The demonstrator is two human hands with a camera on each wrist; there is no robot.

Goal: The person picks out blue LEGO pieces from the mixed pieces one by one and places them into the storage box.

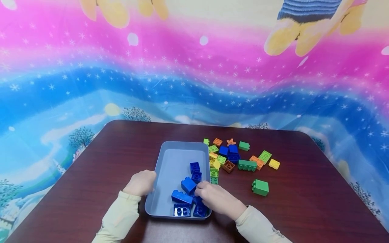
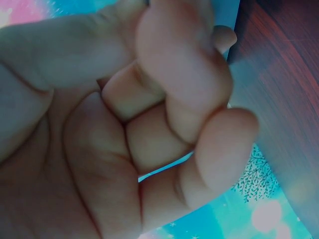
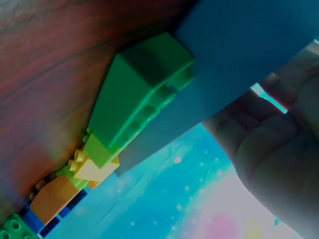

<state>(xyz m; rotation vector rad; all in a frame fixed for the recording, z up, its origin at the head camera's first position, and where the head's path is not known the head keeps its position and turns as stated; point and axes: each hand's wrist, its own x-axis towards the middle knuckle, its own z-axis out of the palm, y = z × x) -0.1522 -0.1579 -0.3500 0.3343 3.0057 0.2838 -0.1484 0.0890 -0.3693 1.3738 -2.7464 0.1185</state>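
A grey tray lies on the table with several blue building bricks in its right and near parts. At the tray's left rim is my left hand, its fingers curled and gripping the edge; in the left wrist view the curled fingers hide most of the tray. My right hand reaches over the right rim, with its fingertips down among the blue bricks. Whether those fingertips pinch a brick is hidden. In the right wrist view, the tray's wall covers part of the right hand.
Right of the tray lie loose bricks in several colours, including a long green brick, a brown brick and an orange star-shaped piece. A larger green brick sits apart, nearer the front. A printed cloth hangs behind the table.
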